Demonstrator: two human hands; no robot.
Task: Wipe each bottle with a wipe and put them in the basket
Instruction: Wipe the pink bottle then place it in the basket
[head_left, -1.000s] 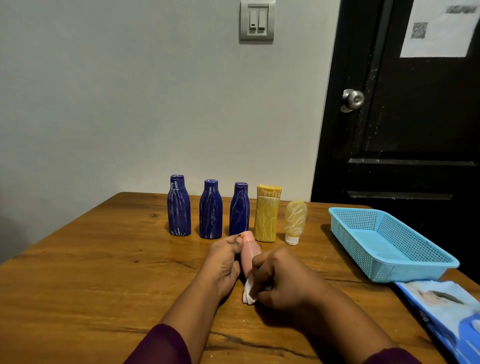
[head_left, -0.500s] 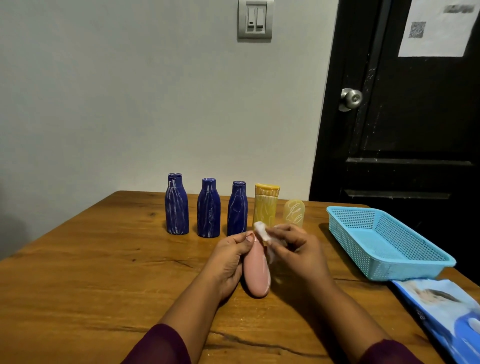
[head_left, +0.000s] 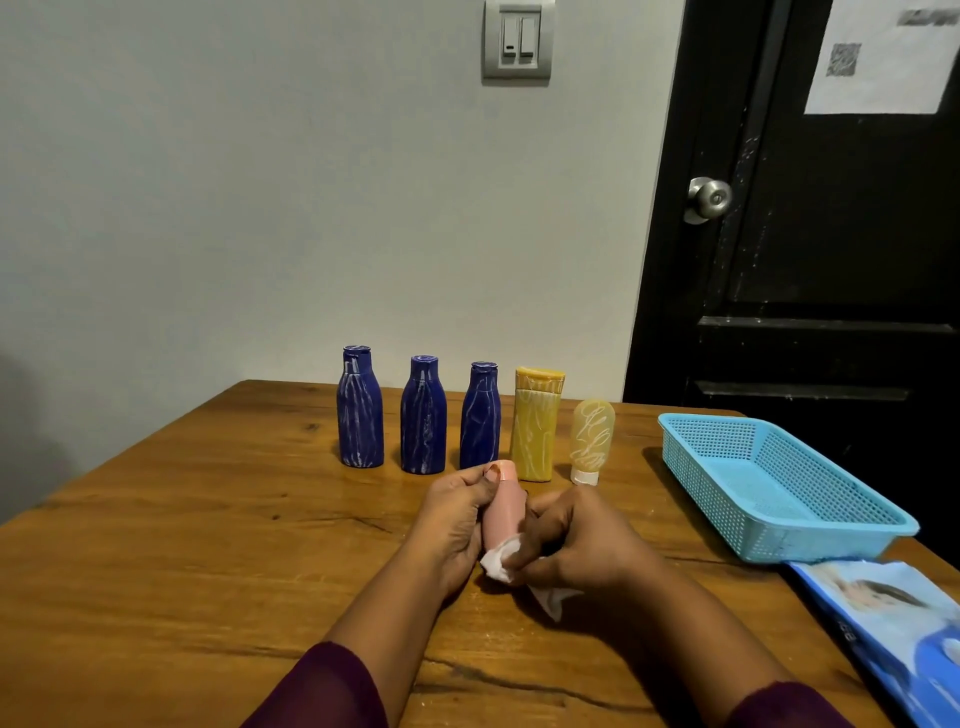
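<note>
My left hand (head_left: 451, 525) grips a small pink bottle (head_left: 503, 509), held upright just above the wooden table (head_left: 182, 561). My right hand (head_left: 576, 540) pinches a white wipe (head_left: 500, 560) against the bottle's lower end. Behind them stands a row with white smears: three dark blue bottles (head_left: 360, 410), (head_left: 423, 415), (head_left: 480, 417), a yellow bottle (head_left: 536, 425) and a small clear tube (head_left: 591, 440) resting on its white cap. A light blue mesh basket (head_left: 852, 525) with nothing in it sits to the right.
A blue wipes packet (head_left: 898, 618) lies at the table's right front edge, touching the basket's near end. A grey wall stands behind the table, and a black door (head_left: 810, 234) with a metal knob is at the right.
My right hand slid the wipe from the pink bottle's cap down to its lower end. My left hand tipped the bottle more upright.
</note>
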